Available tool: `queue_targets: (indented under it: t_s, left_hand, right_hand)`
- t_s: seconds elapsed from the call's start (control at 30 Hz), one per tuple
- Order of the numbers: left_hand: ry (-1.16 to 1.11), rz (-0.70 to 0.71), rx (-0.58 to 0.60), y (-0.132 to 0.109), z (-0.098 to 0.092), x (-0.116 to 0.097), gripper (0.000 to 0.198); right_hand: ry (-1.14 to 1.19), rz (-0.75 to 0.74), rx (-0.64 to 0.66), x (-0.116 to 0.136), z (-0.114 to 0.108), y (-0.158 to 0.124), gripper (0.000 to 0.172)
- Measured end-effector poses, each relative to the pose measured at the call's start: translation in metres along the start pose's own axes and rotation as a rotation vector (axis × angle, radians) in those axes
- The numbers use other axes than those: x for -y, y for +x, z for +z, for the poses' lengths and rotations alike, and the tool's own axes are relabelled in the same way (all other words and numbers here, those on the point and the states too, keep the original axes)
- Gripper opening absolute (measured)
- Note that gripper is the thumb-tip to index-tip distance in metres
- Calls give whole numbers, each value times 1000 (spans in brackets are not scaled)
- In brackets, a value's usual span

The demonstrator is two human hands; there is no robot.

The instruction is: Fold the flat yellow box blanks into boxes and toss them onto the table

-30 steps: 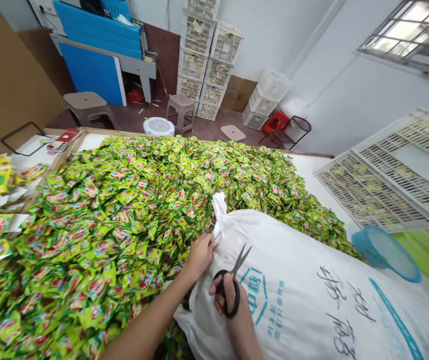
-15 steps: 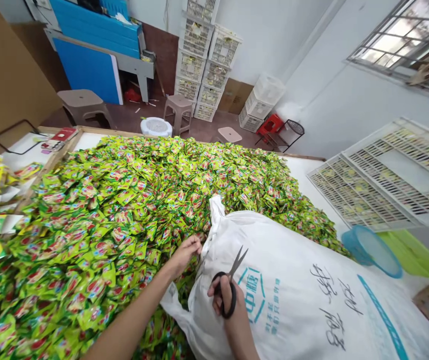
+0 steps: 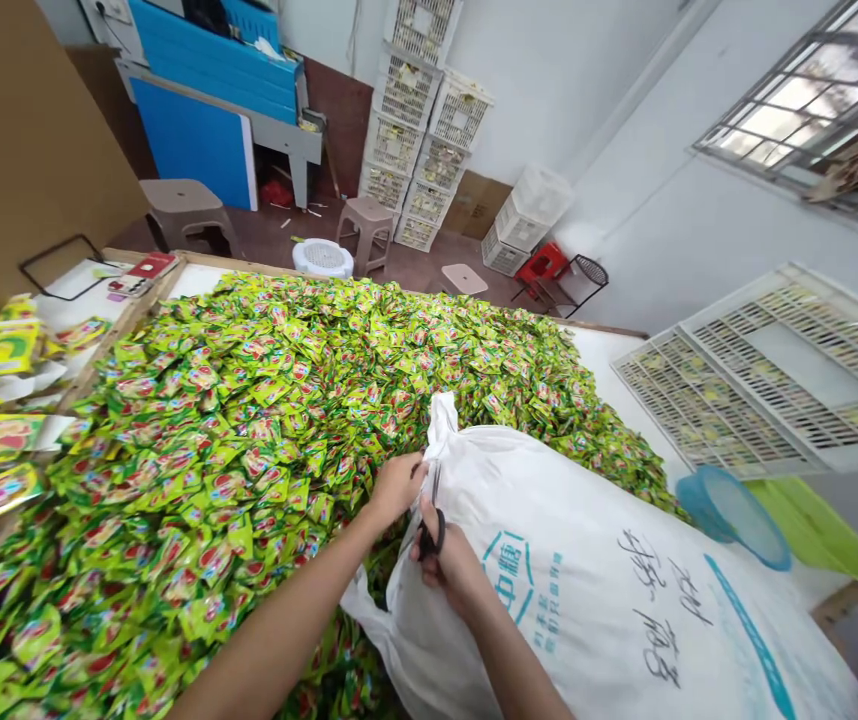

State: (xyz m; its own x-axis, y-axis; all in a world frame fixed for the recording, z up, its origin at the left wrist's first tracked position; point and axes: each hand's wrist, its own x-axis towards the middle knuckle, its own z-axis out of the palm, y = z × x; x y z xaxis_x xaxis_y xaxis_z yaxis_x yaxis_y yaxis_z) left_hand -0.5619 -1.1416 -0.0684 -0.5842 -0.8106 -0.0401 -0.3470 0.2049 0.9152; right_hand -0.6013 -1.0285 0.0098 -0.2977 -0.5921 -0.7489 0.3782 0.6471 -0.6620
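A large white sack (image 3: pixel 586 530) with teal print and black handwriting lies across the pile, its gathered end towards my hands. My left hand (image 3: pixel 397 484) is closed on the edge of that end, fingertips pinching the fabric. In my right hand (image 3: pixel 448 560) is a pair of black-handled scissors (image 3: pixel 438 535), fingers through the loops. The blades point up against the sack's edge, right beside my left fingertips; whether they have cut anything I cannot tell. Small green candy packets (image 3: pixel 249 430) are heaped under and around the sack.
At the right, a white plastic crate (image 3: pixel 766 375) stands by a blue basin (image 3: pixel 729 515) and a green basin (image 3: pixel 811 525). Opened packaging (image 3: pixel 5 435) lies left of the wooden table edge (image 3: pixel 91 365). Stools (image 3: pixel 365 215) and stacked crates (image 3: pixel 399 140) stand beyond the table.
My right hand has brought the scissors up and left, from above the printed sack to its edge. The blades have closed somewhat. My left hand has shifted slightly up along the edge.
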Motion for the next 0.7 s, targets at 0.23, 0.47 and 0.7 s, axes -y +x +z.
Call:
queue_targets:
  t_s: [0.23, 0.47, 0.7]
  left_hand:
    - [22, 98, 31, -5, -8, 10, 33]
    - [0, 135, 12, -7, -7, 15, 34]
    - [-21, 116, 3, -9, -7, 15, 36]
  right_hand:
    - [3, 79, -21, 4, 7, 18, 54]
    - [28, 26, -28, 3, 7, 20, 57]
    - [28, 67, -5, 1, 6, 21, 58]
